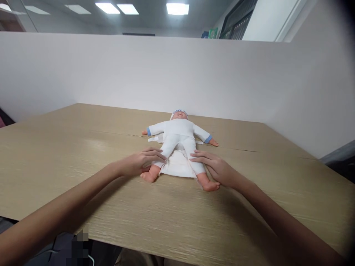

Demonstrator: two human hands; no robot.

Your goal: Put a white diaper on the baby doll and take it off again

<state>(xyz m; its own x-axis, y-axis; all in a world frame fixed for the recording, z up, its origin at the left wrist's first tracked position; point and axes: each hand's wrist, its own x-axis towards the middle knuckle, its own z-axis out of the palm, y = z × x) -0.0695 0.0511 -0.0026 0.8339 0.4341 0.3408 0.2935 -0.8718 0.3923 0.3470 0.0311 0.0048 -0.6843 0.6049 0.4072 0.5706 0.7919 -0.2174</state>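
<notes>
A baby doll (179,128) in a white suit with blue cuffs and a white cap lies on its back, arms and legs spread, feet toward me. Under its hips a white diaper (179,166) lies unfolded. Its front part spreads between the legs, and its side tabs show at the waist. My left hand (144,160) rests on the doll's leg at the left, fingers stretched out. On the leg at the right lies my right hand (215,166), its fingers extended too. The undersides of both hands are hidden.
The doll lies on a wooden table (83,207) with thin seams across it. A white partition (138,74) rises behind the table's far edge. Below the near edge at the left are dark items and a white cable (91,259).
</notes>
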